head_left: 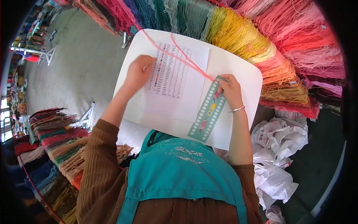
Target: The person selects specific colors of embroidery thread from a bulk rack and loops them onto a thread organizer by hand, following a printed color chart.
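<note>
My right hand (pixel 231 90) grips the top end of a green thread card (pixel 206 112) with rows of white holes down both long edges and a yellow and pink print. Pink yarn strands (pixel 179 58) run from the card's top corner across a printed chart sheet (pixel 169 106) and off the far edge of the small white table (pixel 236 71). Over the chart's left edge, my left hand (pixel 140 71) is closed, thumb and fingers drawn together. Whatever it pinches, if anything, is too small to make out.
Hanging skeins of yellow yarn (pixel 238 33) and pink yarn (pixel 298 37) crowd the table's far and right sides. More multicoloured skeins (pixel 63 145) hang at the lower left. White plastic bags (pixel 278 149) lie on the right. White metal stands (pixel 46 54) stand on the grey floor.
</note>
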The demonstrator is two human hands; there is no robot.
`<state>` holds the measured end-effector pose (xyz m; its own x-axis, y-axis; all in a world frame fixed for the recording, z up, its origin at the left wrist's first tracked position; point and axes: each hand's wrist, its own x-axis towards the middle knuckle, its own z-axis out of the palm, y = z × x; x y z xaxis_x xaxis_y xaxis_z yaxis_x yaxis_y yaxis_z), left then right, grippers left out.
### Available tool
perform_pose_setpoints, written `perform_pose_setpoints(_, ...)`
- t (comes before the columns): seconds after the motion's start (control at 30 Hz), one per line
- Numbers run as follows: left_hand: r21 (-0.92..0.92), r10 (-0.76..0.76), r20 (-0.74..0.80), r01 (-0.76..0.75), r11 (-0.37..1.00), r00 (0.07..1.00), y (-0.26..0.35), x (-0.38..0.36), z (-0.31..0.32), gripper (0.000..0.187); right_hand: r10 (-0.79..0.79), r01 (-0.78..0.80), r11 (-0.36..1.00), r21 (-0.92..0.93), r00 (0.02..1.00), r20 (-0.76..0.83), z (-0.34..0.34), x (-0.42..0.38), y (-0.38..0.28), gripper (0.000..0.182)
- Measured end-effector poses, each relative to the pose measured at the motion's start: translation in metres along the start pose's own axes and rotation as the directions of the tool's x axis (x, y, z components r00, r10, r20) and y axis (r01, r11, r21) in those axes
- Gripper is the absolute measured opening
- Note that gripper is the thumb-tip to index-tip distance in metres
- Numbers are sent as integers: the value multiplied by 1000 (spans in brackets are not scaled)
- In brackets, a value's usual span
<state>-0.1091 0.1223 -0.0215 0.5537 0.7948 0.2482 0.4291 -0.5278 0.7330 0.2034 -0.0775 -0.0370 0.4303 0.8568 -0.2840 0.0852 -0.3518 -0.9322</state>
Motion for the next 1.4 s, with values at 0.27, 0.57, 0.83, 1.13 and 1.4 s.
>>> perform_pose_setpoints(0.27,270,167,-20,-156,950,986,15,-37,26,27,16,-16,1000,9,1000,6,2,0,-4,20)
perform_pose_setpoints(0.57,364,185,-37,-159,918,982,16,-43,32,33,42,-43,999,2,999,11,1,1,-4,20)
perform_pose_setpoints(0.83,413,178,-14,-157,897,984,15,-45,34,38,-5,4,1000,26,1000,27,1,2,-2,19)
perform_pose_setpoints(1.13,444,175,11,-161,882,985,20,-45,33,43,-29,28,999,16,999,29,-1,5,3,27)
perform_pose_setpoints(1.4,462,192,26,-182,868,981,22,-44,33,40,-47,46,998,37,999,12,-1,8,9,29)
